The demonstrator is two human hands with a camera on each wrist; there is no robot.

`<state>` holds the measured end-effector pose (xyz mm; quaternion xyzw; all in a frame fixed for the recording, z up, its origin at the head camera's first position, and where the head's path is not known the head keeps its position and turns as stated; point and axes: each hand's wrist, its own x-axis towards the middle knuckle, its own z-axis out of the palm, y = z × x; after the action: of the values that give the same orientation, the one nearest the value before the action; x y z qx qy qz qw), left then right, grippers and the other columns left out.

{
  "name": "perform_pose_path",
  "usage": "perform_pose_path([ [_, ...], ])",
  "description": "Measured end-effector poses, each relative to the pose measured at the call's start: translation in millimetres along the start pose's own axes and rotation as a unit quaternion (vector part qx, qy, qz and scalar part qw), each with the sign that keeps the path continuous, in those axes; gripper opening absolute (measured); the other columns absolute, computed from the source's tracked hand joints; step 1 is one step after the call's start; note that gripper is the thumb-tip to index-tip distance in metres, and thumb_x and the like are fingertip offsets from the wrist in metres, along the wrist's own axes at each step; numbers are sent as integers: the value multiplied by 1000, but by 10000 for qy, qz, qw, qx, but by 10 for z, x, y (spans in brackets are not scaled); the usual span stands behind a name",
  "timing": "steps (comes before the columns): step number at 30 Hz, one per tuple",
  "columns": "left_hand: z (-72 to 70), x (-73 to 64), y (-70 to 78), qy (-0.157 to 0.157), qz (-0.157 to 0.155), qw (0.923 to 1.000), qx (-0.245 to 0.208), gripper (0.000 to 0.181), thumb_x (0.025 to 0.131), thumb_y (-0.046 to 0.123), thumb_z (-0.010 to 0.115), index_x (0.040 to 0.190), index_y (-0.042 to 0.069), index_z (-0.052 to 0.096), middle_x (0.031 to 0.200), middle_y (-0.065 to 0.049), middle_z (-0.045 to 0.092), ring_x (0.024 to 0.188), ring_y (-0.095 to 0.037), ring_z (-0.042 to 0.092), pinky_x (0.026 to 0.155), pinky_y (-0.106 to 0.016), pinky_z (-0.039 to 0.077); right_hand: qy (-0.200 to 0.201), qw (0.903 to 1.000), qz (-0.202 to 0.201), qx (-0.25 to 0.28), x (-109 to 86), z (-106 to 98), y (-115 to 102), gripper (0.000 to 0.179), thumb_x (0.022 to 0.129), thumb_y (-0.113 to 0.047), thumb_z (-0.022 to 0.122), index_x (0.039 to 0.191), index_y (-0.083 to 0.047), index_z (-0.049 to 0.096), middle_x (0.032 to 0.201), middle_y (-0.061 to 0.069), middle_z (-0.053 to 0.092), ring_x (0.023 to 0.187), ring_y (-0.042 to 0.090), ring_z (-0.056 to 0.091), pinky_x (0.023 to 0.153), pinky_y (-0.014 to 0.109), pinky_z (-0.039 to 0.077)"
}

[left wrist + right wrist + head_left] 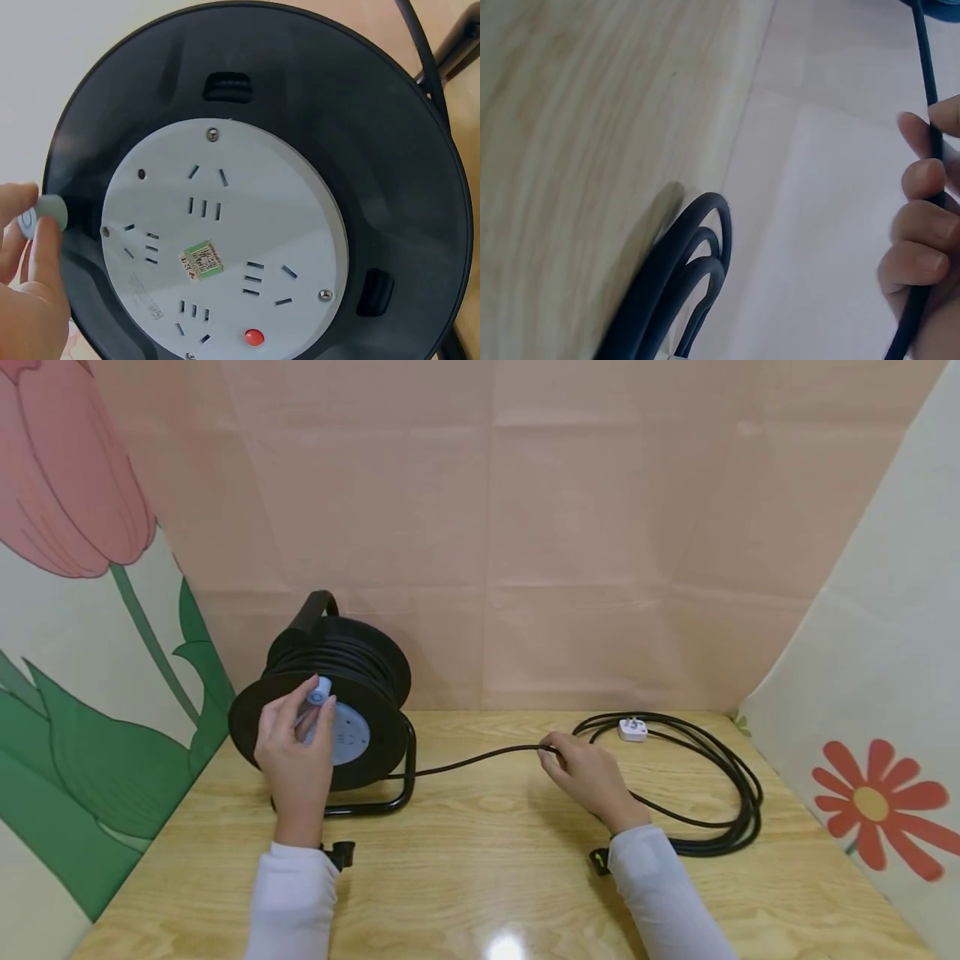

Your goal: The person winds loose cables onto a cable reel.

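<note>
A black cable reel [247,722] with a grey-blue socket panel [225,225] stands on its tube frame at the left of the table. My left hand [296,768] pinches the small light-blue knob [319,691] on the reel's front disc between thumb and fingers. To the right, my right hand [588,777] grips the black cable [472,761], which runs out from the bottom of the reel. In the right wrist view the fingers [922,225] curl round that cable. Beyond this hand, loose cable coils [742,785] lie on the table with a white plug [633,730] among them.
The wooden table [465,877] meets a pink backdrop [600,568] at the rear. Side panels with a printed tulip [75,477] and a red flower [870,804] stand left and right. The reel's carrying handle [311,610] sticks up at its top.
</note>
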<state>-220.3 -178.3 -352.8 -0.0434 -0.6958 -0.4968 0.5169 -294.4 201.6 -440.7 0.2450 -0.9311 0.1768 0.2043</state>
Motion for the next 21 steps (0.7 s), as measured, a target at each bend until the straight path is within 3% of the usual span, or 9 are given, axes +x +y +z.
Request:
perform_pose_path([
  [3,13,-8,11,-68,-162,9998,-95,31,88,11,78,118,5,74,105,-13,60,95,-13,65,84,-18,53,-90,9999,54,-66,1,6,1,29,103,-50,51,108,-27,67,64,-15,46,51,6,40,46,28,34],
  [9,67,-49,26,-251,-336,9989,-209,31,86,16,81,114,4,74,101,-11,63,89,-10,65,78,-15,54,-293,9993,133,-210,13,30,-27,25,100,-48,58,91,-26,66,56,-13,42,48,8,38,44,29,32],
  [12,88,-55,154,-338,-373,9986,-188,30,86,12,81,112,0,74,100,-14,65,88,-15,67,76,-14,54,-441,9988,83,-191,26,47,-75,25,101,-47,57,94,-26,67,59,-14,44,51,8,40,45,29,33],
  [16,102,-66,204,-501,-496,9974,-140,28,85,8,81,110,-4,72,102,-16,66,89,-20,68,76,-15,54,-605,9981,34,-75,20,71,-123,23,101,-46,57,98,-27,69,61,-17,47,52,7,41,47,29,35],
  [21,121,-79,61,-606,-522,9967,-135,30,84,11,82,109,-2,73,103,-14,66,90,-20,70,75,-17,55,-761,9971,45,39,17,76,-141,22,101,-47,58,95,-28,67,62,-18,49,52,6,42,50,30,37],
])
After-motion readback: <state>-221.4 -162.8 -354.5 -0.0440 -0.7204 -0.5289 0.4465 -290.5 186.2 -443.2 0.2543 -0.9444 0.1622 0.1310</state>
